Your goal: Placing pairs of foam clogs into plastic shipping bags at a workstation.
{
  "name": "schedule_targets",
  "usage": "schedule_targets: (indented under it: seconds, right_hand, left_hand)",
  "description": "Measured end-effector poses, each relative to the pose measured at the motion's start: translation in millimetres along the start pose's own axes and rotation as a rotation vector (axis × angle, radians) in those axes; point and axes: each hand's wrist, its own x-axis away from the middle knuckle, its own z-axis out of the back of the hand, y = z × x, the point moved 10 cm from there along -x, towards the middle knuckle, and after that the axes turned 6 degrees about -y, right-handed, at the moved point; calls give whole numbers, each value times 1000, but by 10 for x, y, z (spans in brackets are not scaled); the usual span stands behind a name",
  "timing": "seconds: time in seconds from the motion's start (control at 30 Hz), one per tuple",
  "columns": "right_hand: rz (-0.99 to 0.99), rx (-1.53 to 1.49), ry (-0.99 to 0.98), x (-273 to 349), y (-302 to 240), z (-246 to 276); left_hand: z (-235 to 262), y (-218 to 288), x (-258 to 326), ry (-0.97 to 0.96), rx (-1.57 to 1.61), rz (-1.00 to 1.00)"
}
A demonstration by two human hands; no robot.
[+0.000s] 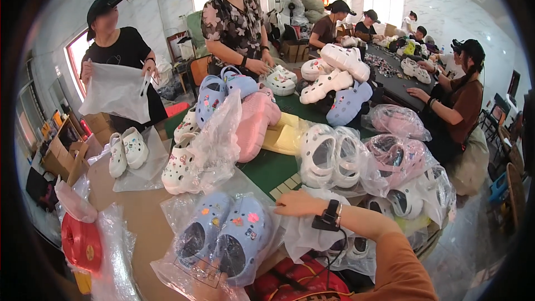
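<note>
White walls (446, 5) surround our brown-topped table (142, 226), where bagged blue clogs (242, 231) lie. Our left hand (209, 280) is at their near end, our right hand (302, 203) palm-down at their right; whether the fingers pinch, we cannot tell.

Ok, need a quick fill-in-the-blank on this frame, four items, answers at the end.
1. The clogs right by the left hand are coloured ____.
2. The strapped device on the wrist behind the right hand is coloured ____.
3. The big roll at the lower left is coloured ____.
4. The leftmost co-worker holds up a translucent plastic ____ with both hands.

Missing words: blue; black; red; bag.
</note>
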Motion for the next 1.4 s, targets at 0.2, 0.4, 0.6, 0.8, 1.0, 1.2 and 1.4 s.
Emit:
schedule_targets:
  seconds: [0.2, 0.4, 0.6, 0.8, 1.0, 1.2, 1.4]
  right_hand:
    - [41, -36, -14, -160, 11, -65]
    - [52, -186, 43, -281, 41, 175]
    - [156, -425, 229, -441, -124, 676]
    - [63, -280, 289, -843, 101, 641]
    - [120, -556, 142, -894, 71, 345]
    - [62, -532, 8, -871, 13, 185]
    - [179, -367, 266, -876, 42, 357]
  left_hand:
    - [286, 24, -91, -82, 129, 113]
    - [369, -121, -271, 53, 90, 157]
    - [265, -323, -711, -132, 506, 259]
    - [243, -317, -986, -172, 527, 366]
    - [-15, -485, -956, -184, 520, 484]
    - [-221, -404, -1045, -360, 228, 459]
    - [-594, -279, -1386, -273, 364, 255]
